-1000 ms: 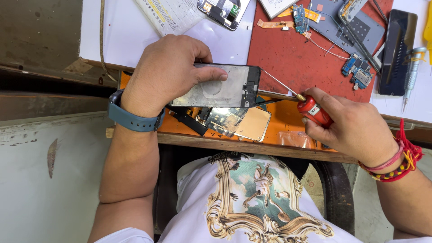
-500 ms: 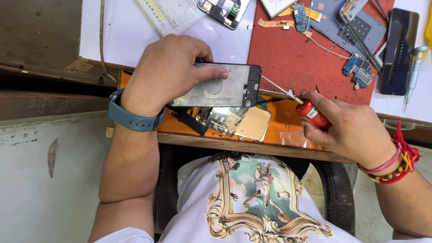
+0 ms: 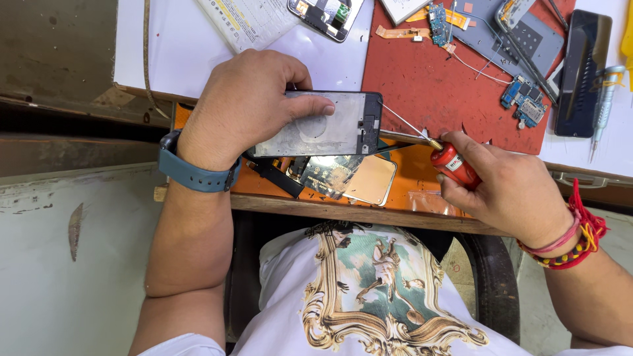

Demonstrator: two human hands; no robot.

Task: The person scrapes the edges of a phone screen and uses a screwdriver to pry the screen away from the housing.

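Left hand (image 3: 247, 109) steadies phone frame (image 3: 323, 125); right hand (image 3: 511, 191) holds screwdriver (image 3: 452, 165) (tip seemingly touching).

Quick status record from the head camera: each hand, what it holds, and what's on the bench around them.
left hand: grips the phone frame from above, held flat over the bench edge
right hand: holds the red-handled screwdriver, thin tip at the frame's right end
under frame: gold phone back on the orange tray
red mat: small circuit boards
far right: dark phone
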